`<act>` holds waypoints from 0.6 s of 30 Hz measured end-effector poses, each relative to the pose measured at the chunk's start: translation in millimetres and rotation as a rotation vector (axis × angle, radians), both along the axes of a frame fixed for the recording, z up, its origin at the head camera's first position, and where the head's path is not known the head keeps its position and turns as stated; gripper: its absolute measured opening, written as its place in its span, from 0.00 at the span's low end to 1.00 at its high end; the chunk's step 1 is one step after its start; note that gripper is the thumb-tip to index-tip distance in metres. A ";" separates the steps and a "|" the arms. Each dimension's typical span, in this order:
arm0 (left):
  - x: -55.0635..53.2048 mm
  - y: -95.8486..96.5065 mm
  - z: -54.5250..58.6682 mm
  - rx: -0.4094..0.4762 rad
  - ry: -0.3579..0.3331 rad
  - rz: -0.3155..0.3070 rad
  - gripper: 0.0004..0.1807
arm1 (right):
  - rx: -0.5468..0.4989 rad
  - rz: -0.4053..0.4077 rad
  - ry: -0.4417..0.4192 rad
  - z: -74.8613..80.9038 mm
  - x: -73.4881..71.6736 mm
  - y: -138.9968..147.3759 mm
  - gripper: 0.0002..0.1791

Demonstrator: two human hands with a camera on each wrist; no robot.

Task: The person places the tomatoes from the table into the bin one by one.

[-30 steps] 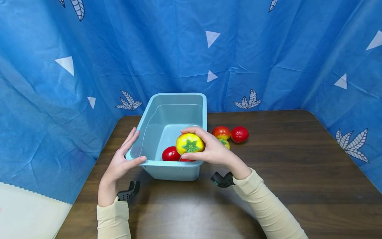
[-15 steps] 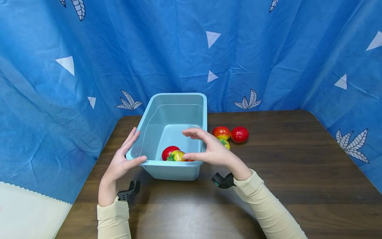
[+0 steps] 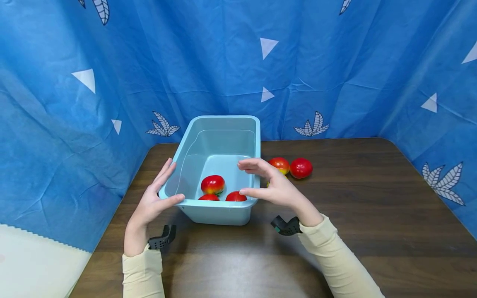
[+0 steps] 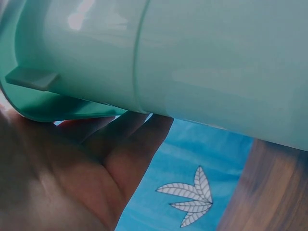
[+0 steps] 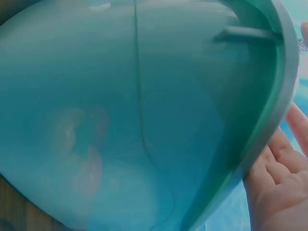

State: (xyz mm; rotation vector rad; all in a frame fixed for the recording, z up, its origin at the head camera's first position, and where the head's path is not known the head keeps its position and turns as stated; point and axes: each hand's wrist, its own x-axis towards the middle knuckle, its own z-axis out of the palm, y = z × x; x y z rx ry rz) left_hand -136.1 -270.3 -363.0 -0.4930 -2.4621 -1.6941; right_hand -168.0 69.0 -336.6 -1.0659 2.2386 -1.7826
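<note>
On the worktop (image 3: pixel 372 231), your left hand (image 3: pixel 149 205) is touching the bin (image 3: pixel 220 214), right hand (image 3: pixel 275 185) is hovering, both spread; probably slippery fruit (image 3: pixel 213 183) is needing middle grip.

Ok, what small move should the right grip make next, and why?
Probably swing the right grip off the tub toward the red fruit on the table: the right grip looks relaxed and holds nothing, three fruits show inside the tub, and this one lies outside in plain view.
</note>
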 end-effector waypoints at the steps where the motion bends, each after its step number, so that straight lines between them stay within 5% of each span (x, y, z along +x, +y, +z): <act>1: -0.2 0.0 -0.3 0.001 -0.002 0.003 0.43 | -0.013 0.000 0.003 -0.8 -0.4 2.3 0.32; 11: -1.2 -0.8 -0.7 -0.011 0.004 0.002 0.43 | -0.150 -0.045 -0.008 -10.7 -8.1 26.8 0.31; 18: -0.7 -0.2 -1.0 -0.008 0.007 0.004 0.43 | -0.148 -0.101 -0.031 -19.5 -11.1 39.5 0.30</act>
